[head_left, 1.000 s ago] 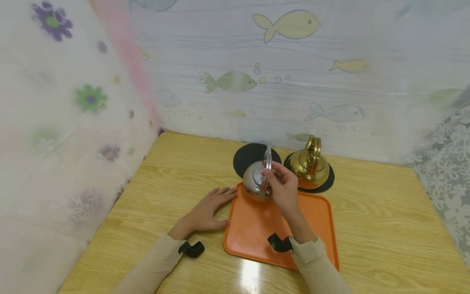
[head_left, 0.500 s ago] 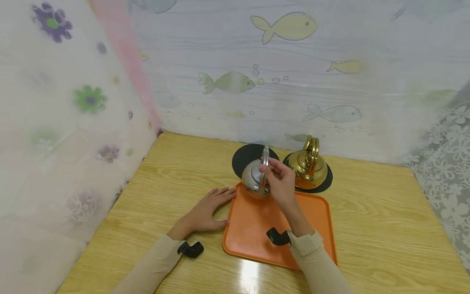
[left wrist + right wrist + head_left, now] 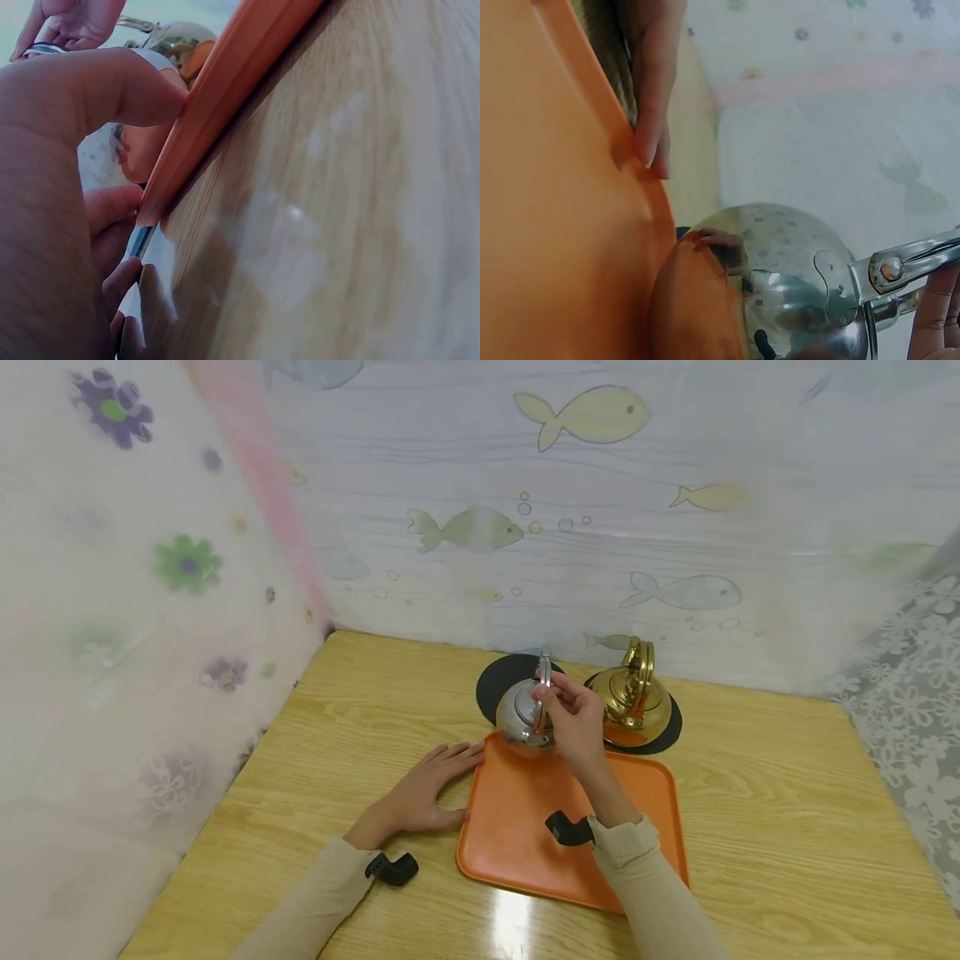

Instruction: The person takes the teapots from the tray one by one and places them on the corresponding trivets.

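Observation:
My right hand [image 3: 579,727] grips the upright handle of a small silver kettle [image 3: 513,720] between thumb and fingers. In the head view the kettle is at the far left of an orange tray [image 3: 540,835], overlapping its far edge and a round black mat [image 3: 495,683]. Whether its base touches anything, I cannot tell. In the right wrist view the kettle's shiny side [image 3: 780,262] mirrors the tray. My left hand [image 3: 423,789] lies at the tray's left side, fingers extended. Its thumb and fingertips touch the orange rim [image 3: 202,112] in the left wrist view.
Behind the tray to the right, a gold kettle [image 3: 633,703] stands on a second black mat [image 3: 662,743]. Everything is on a wood-grain table [image 3: 780,810]. A fish-print curtain [image 3: 480,460] hangs along the back, and a flowered one [image 3: 135,677] on the left.
My right hand has shifted the silver kettle slightly away from me, further over the tray's far edge and the black mat. My left hand and the tray have stayed in place.

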`<state>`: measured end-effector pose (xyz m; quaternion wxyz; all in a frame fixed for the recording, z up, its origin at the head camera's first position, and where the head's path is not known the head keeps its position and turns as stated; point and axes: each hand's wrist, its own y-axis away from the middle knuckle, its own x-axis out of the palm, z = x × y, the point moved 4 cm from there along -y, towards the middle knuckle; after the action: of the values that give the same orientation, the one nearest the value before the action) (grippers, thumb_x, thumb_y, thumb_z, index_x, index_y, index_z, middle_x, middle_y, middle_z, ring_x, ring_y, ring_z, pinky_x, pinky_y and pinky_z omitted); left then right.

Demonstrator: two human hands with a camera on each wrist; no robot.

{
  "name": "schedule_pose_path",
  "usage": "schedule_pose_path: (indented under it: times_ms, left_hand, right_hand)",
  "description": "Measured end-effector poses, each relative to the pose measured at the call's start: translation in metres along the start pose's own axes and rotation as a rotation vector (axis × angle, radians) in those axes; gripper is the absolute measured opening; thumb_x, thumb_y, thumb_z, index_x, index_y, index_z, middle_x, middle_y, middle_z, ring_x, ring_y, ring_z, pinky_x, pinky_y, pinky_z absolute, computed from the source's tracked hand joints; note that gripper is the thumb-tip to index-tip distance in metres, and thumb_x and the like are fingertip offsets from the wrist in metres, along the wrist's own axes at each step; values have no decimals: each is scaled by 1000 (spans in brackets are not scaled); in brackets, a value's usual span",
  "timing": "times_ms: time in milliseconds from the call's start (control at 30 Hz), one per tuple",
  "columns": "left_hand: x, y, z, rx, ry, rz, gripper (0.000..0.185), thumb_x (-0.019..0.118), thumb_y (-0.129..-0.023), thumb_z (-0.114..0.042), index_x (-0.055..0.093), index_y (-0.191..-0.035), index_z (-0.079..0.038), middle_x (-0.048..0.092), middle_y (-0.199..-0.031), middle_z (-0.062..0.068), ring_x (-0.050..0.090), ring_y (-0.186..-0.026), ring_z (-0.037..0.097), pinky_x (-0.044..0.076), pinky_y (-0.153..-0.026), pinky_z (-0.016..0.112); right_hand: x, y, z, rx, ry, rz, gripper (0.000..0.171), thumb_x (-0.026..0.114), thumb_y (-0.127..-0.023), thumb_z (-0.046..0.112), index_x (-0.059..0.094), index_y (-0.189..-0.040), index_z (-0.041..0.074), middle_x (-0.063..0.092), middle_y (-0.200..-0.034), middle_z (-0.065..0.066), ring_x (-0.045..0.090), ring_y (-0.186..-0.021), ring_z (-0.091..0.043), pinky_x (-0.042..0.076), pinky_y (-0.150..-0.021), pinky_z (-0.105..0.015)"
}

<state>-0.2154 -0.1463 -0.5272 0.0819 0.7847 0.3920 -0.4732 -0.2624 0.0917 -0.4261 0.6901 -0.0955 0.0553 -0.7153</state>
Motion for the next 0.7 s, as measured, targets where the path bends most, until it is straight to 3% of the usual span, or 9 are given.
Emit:
schedule_pose_path:
  times_ms: [233,700]
  left_hand:
    - [2,-1,1,-3,15,-2,83,69,-87,-47,42,-157,-13,35,-165,5,30,-152,35,18,-123,62]
    - [1,0,-1,-9,0,-8,82,70,-87,-45,43,-156,-11,37,-164,5,31,-152,35,19,-123,60]
  right_hand:
    - [0,-3,-1,-22,-16,13,32,63,-100,5,65,-128,-10,73,-84,11,68,-82,-10,51,-58,-17]
    - [-1,-14,-5,-17,-39,21,34,63,-100,8,65,-130,-8,73,-85,10,66,-81,-10,50,-55,-19]
